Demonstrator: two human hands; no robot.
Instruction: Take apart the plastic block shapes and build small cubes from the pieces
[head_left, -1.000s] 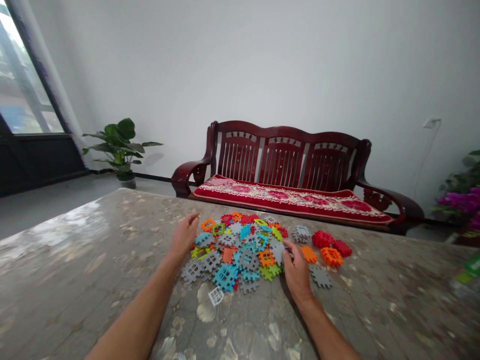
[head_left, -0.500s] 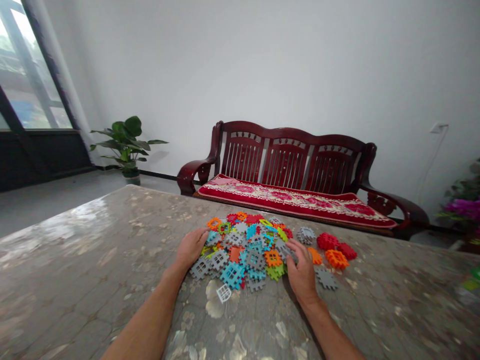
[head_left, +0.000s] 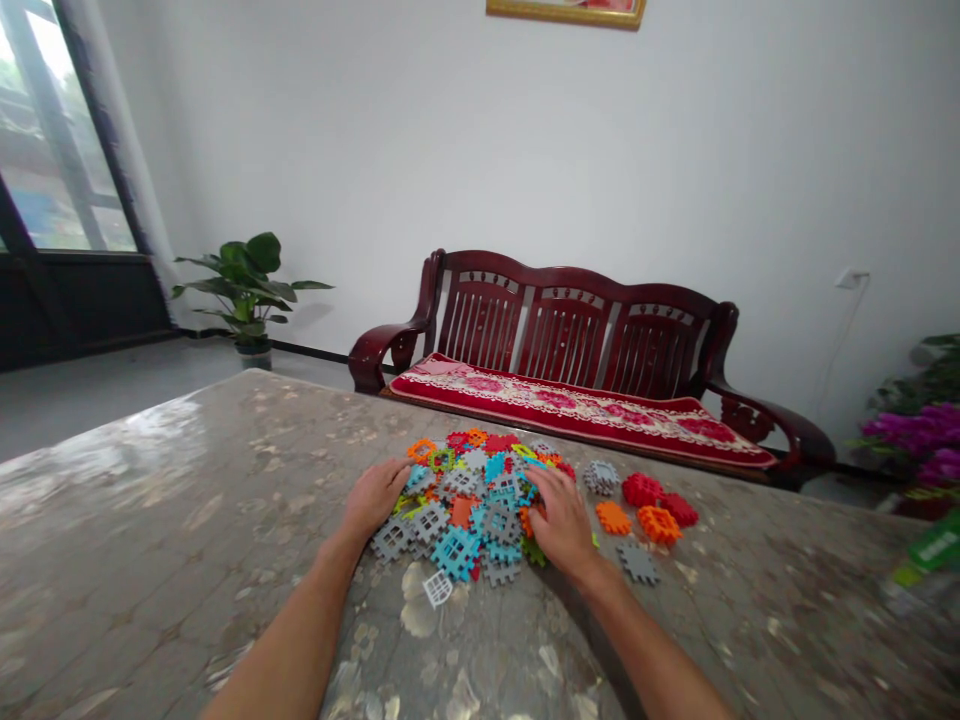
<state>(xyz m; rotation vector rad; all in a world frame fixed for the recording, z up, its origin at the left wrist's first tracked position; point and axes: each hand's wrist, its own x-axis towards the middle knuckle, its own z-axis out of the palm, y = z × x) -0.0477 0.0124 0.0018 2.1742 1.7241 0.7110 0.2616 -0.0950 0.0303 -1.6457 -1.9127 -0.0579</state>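
A heap of plastic interlocking building tiles [head_left: 457, 548] in blue, grey, orange, red and green lies on the table. My left hand [head_left: 377, 494] rests against the heap's left side, fingers stretched out over the edge tiles. Over the heap's right part, my right hand [head_left: 559, 512] reaches with spread fingers, touching the tiles and covering some of them. No tile shows lifted in either hand. In front of the heap lies a small white window piece [head_left: 438, 589].
Right of the heap are a grey tile stack [head_left: 601, 478], red tiles [head_left: 643, 489], an orange tile [head_left: 613, 518], an orange stack [head_left: 659, 525] and a grey tile [head_left: 637, 563]. A green-labelled bottle [head_left: 934, 550] is at the right. Beyond the table [head_left: 225, 480] stands a wooden bench [head_left: 574, 275].
My right hand has moved left, further over the heap, uncovering the orange tile beside it. My left hand stays at the heap's left side. The view has tilted up slightly.
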